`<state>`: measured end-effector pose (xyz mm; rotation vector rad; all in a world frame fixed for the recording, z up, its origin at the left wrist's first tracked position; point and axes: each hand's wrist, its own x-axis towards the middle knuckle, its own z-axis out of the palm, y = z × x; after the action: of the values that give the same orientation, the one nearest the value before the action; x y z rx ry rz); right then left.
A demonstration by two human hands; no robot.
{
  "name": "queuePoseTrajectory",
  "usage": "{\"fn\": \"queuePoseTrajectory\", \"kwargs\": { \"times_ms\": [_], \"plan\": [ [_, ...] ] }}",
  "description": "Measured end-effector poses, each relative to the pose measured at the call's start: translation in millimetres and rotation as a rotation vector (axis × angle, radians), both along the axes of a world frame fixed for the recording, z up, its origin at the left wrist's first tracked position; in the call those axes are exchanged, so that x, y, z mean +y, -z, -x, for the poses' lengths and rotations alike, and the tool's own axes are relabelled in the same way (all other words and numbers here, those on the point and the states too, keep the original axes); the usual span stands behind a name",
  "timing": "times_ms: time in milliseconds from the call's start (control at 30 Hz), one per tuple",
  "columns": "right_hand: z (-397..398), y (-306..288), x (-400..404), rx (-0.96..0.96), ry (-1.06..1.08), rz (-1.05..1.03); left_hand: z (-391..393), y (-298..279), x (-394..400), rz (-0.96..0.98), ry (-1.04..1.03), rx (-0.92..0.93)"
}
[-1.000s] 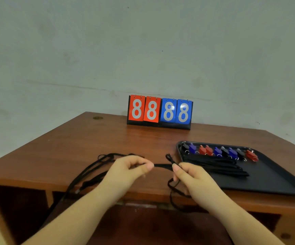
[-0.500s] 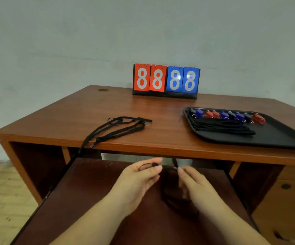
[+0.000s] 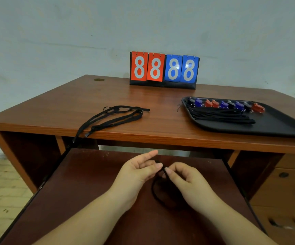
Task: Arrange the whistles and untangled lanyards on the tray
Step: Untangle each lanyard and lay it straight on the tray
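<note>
both hands, l (image 3: 136, 171) + r (image 3: 187, 179), pinch grip on black lanyard (image 3: 156, 193) below desk edge (image 3: 160, 137).

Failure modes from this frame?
1. Both hands, left hand and right hand, pinch one black lanyard above the pull-out shelf; its loop hangs loose, so pulling may tighten a knot.
2. The tangled lanyards on the desk trail over the front edge and might slide off.
3. The tray sits at the desk's right front edge, where a bump could tip the whistles.
</note>
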<state>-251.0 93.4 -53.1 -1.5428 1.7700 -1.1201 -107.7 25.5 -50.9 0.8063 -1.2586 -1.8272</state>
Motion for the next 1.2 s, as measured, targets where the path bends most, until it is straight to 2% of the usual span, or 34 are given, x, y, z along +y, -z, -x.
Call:
{"fn": "queuePoseTrajectory", "kwargs": {
  "times_ms": [167,300,467,600,867,1000,1067,1100,1133,1200],
  "plan": [
    [-6.1,-0.4,1.4,-0.151,-0.070,0.068,1.9,2.3,4.3,-0.002,0.007,0.016],
    [-9.7,-1.1,2.5,-0.073,-0.106,0.050,1.7,0.9,5.2,0.034,0.042,0.027],
    [-13.8,-3.2,3.6,-0.035,-0.087,0.074,5.0,2.8,10.5,0.121,0.103,-0.088],
    [-18.1,-3.7,4.2,-0.142,-0.104,0.045,5.7,-0.9,10.0,0.142,0.055,-0.069],
    [-11.9,-7.7,6.8,-0.108,-0.178,0.020,-1.0,-20.2,5.3,-0.071,0.013,0.244],
    [-6.1,-10.9,7.4,0.094,-0.187,0.051,-5.0,-26.5,3.8,-0.127,0.087,0.356],
    [-2.0,-11.6,8.3,0.258,-0.185,0.048,-8.0,-28.0,-1.4,-0.051,0.075,0.272],
    [0.3,-11.1,8.5,0.330,-0.185,0.034,-11.0,-27.1,-5.3,0.071,0.058,0.161],
    [2.7,-10.0,8.2,0.392,-0.183,0.016,-15.2,-24.8,-9.4,0.268,0.037,-0.012],
    [7.6,-5.7,6.5,0.488,-0.175,-0.020,-24.4,-17.5,-16.3,0.738,0.014,-0.475]
  ]
}}
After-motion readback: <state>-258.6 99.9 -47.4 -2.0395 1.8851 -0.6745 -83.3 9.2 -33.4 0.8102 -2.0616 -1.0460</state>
